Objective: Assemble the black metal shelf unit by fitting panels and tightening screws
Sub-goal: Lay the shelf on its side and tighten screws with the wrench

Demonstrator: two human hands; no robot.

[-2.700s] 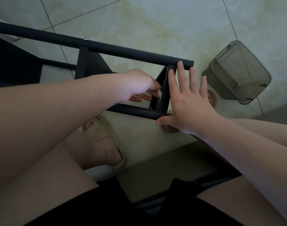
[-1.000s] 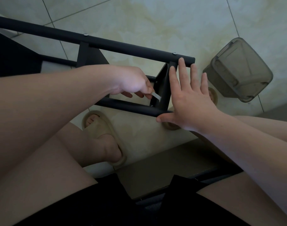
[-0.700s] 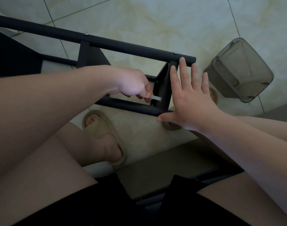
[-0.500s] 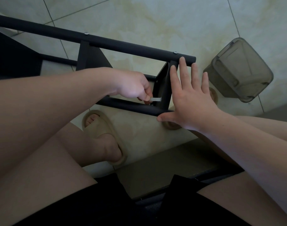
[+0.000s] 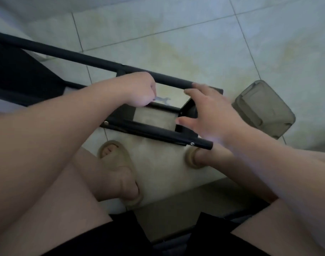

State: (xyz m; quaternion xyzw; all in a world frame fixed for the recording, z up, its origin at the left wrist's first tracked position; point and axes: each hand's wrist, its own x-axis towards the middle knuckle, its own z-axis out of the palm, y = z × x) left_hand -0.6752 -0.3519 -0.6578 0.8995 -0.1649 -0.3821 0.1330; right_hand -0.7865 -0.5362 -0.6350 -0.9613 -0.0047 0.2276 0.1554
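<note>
Frame has swung round since half a second ago, and the wrench is off the joint. Near rail (image 5: 158, 133) carries two seated screw heads (image 5: 191, 144). Right grip (image 5: 211, 115) is spread wide, flat on the end panel (image 5: 188, 111). Left grip (image 5: 139, 89) is clamped on the small wrench (image 5: 162, 100), which pokes toward the panel, not touching. Far rail (image 5: 95, 61) screws are likely still to do; blur hides them.

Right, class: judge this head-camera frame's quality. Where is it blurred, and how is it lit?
Head view: dim, flat, bluish light, no glare; the right hand is smeared by motion blur; the left hand and the wrench it pinches look sharper; the black shelf frame loses detail in shadow.
</note>
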